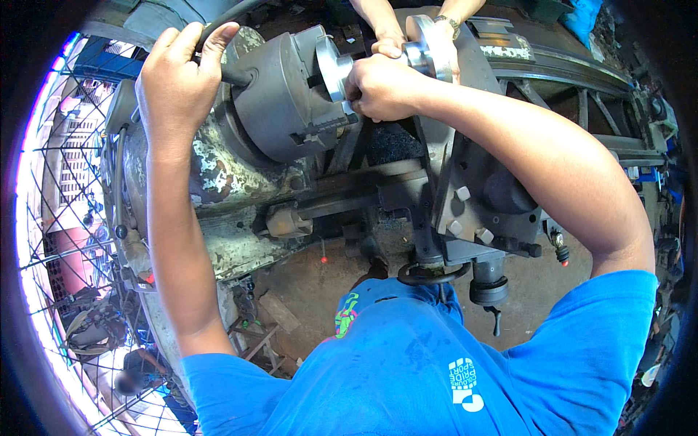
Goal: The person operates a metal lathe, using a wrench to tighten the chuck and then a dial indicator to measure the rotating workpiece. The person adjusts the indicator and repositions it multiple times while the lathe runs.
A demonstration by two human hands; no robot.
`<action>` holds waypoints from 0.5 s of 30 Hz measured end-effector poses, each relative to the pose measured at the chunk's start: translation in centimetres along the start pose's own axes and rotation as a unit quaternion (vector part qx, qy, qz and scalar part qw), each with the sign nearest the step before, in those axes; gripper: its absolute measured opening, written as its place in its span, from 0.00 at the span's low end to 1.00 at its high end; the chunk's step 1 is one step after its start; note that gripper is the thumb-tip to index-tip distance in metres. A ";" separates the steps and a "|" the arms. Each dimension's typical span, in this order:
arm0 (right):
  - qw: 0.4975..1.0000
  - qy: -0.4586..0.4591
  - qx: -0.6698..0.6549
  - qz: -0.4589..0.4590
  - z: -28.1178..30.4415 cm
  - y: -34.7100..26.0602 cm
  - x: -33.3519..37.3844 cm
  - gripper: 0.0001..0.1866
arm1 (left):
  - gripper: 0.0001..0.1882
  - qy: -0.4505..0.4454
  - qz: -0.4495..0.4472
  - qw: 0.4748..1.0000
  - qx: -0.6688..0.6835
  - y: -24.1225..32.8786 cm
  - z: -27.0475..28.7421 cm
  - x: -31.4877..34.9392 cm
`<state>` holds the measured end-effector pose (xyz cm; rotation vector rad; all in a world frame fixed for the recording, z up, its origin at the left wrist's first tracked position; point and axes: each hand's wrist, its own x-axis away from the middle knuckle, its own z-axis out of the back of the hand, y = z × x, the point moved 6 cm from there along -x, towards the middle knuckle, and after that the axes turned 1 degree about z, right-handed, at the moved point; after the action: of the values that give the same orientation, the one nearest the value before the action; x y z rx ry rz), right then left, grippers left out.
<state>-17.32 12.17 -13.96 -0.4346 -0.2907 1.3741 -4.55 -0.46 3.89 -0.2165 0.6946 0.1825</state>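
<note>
Curled round a dark metal bar [243, 11] at the far left, the person's left hand [178, 76] holds it with the thumb folded over; a thick stem [236, 75] just beside that hand enters the side of a large grey chuck [280, 98]. Right of the chuck's face is a shiny, flanged metal workpiece [332, 69], its left disc close to the chuck. The person's right hand [389, 89] holds this disc from the right, fingertips tucked in; the knuckles hide how firmly they press. At the far side, a co-worker's hands [389, 43] hold the workpiece about its middle and right disc. Judging by its solid look, the workpiece is probably heavy, rigid and not fragile, though its smooth surface may slip and its rims may be sharp. The narrower middle between the discs seems the safest hold, with support beneath the right disc and fingers clear of the chuck. The bar looks stiff, best gripped towards its end.
</note>
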 end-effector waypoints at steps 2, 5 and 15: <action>1.000 -0.006 -0.004 -0.004 0.2 -0.1 -0.1 0.09 | 0.23 0.013 0.002 1.000 0.011 0.0 -0.1 0.2; 0.999 -0.015 -0.027 -0.009 0.3 -0.5 0.3 0.09 | 0.23 -0.003 0.004 1.000 -0.009 0.1 0.1 0.0; 0.999 0.009 -0.045 -0.004 0.8 -0.9 0.8 0.11 | 0.22 0.051 -0.011 0.999 -0.010 0.3 -0.1 0.2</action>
<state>-16.75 12.94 -12.85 -0.5189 -0.3397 1.3525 -4.53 -0.19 3.59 -0.2550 0.7925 0.1582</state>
